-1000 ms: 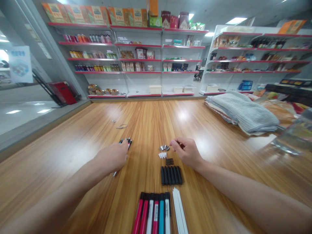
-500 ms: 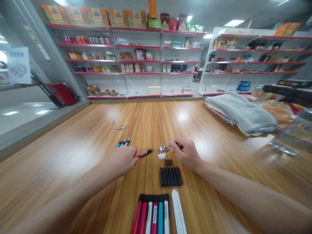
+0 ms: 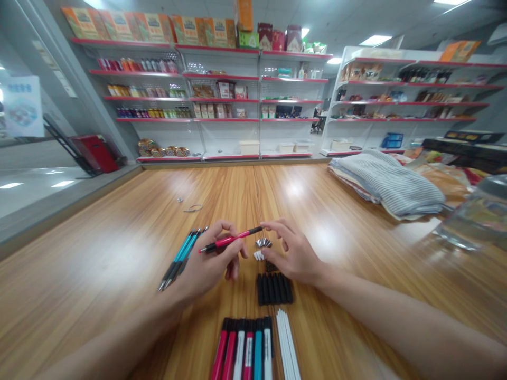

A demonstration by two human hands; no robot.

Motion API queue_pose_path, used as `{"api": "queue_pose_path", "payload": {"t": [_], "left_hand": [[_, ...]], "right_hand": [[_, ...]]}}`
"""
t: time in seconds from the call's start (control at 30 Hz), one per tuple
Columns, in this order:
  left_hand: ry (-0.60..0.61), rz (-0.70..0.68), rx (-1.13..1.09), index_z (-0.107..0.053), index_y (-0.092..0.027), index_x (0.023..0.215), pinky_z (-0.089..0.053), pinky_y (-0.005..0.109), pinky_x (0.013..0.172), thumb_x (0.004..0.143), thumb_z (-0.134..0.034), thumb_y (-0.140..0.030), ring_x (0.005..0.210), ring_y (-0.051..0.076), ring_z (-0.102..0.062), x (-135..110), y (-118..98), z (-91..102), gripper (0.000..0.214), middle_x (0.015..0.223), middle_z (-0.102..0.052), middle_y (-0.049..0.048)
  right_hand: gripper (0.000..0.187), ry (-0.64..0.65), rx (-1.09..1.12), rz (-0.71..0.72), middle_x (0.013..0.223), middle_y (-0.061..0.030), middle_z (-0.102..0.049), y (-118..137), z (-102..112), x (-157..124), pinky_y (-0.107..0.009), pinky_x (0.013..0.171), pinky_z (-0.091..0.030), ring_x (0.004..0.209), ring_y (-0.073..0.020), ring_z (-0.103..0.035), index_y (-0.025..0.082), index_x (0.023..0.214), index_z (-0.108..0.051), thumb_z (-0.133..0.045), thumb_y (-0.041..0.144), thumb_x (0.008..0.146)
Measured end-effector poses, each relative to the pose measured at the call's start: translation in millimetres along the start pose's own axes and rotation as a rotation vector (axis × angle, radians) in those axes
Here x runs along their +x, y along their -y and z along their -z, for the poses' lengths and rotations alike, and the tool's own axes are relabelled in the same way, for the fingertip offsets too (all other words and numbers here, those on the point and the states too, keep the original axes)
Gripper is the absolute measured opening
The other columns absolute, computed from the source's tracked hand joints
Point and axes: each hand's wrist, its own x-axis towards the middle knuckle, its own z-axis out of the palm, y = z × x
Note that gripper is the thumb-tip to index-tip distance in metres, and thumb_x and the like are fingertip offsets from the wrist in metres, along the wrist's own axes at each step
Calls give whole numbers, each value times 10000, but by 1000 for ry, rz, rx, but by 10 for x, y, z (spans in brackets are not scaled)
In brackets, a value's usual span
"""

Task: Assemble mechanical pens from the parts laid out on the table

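My left hand (image 3: 208,266) pinches a red pen (image 3: 225,242) with black ends, held slanted above the table. The pen's black right end meets the index fingertip of my right hand (image 3: 299,256); whether they touch I cannot tell. That hand's fingers are apart, thumb lowered. Beneath it are small silver cones (image 3: 263,243), little white pieces (image 3: 259,256) and small dark pieces, partly covered. Nearer to me lie several black tubes (image 3: 274,289), a row of red, white and blue pen barrels (image 3: 238,351) and thin white sticks (image 3: 288,345). Blue pens (image 3: 182,255) rest beside my left hand.
On the wooden table (image 3: 119,237), a thin loop (image 3: 193,208) and a tiny piece (image 3: 179,200) lie farther back. Folded cloths (image 3: 390,182) and a clear container (image 3: 477,216) stand at the right. Stocked shelves (image 3: 222,100) are behind the table.
My left hand has turned and raised the red pen toward the middle, uncovering the blue pens. My right hand has spread its fingers and moved left to the pen's end.
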Motion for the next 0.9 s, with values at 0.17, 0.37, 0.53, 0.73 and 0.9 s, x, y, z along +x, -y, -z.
{"api": "queue_pose_path", "payload": {"t": [0.17, 0.37, 0.53, 0.73, 0.9], "left_hand": [[136, 91, -305, -392, -202, 939, -390, 183, 382, 898, -534, -314, 424, 95, -567, -22, 195, -25, 185, 819, -656, 25], [109, 105, -455, -458, -182, 948, -354, 158, 366, 870, -581, -293, 402, 67, -517, 18, 272, 44, 184, 736, -640, 10], [-104, 78, -296, -530, -167, 948, -314, 155, 353, 842, -615, -344, 400, 48, -465, 110, 362, 95, 223, 689, -577, -22], [-189, -50, 355, -586, -178, 910, -350, 210, 497, 879, -540, -402, 529, 90, -478, 107, 410, 106, 231, 672, -547, -21], [-84, -200, 694, -548, -169, 739, -300, 244, 567, 940, -410, -367, 576, 110, -449, 85, 337, 133, 314, 623, -501, -18]], "right_hand": [[225, -2, -95, 74, 939, -71, -582, -25, -29, 9, -351, 809, -453, 914, -200, -530, 207, 1092, -620, -572, 285, 886], [162, -49, -122, 51, 877, -65, -539, -82, -10, 5, -321, 751, -430, 855, -182, -505, 180, 915, -647, -538, 299, 909], [310, -27, -121, -24, 675, -22, -513, -164, 34, 12, -294, 653, -363, 690, -149, -467, 172, 703, -572, -433, 283, 957], [393, 0, -145, -151, 585, 3, -452, -271, 37, 8, -272, 572, -306, 582, -122, -415, 176, 599, -453, -401, 314, 964], [396, 18, -121, -149, 592, 1, -458, -251, 37, 11, -269, 571, -315, 584, -121, -419, 178, 595, -432, -392, 312, 966]]}}
